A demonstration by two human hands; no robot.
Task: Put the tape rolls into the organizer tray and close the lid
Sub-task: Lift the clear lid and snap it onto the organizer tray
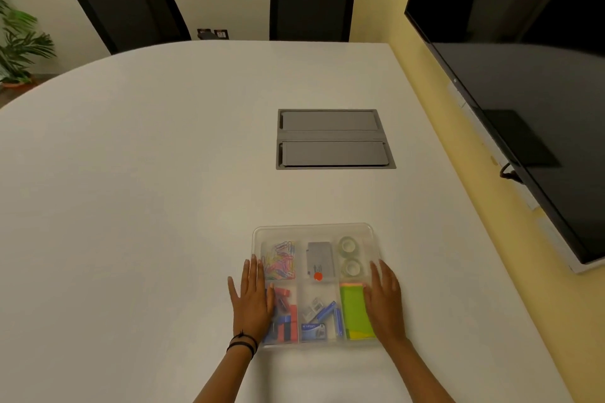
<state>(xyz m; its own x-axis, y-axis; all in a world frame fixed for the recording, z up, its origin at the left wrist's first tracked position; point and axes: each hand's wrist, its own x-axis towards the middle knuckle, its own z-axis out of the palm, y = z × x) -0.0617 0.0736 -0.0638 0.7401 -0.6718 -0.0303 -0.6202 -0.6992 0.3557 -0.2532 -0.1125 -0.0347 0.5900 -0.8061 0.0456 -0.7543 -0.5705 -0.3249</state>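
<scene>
Both hands flat, open, pressing lid (312,232): left hand (252,301), right hand (384,299). Tape rolls (349,255) inside tray (258,345). Risk: uneven press leaves far edge unlatched.

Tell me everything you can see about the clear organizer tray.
The organizer tray is clear plastic, roughly square with rounded corners, split into six compartments. Its transparent lid looks to be on. It lies flat near the table's front edge. The left hand and right hand rest flat on its sides. Two tape rolls sit far right.
</scene>
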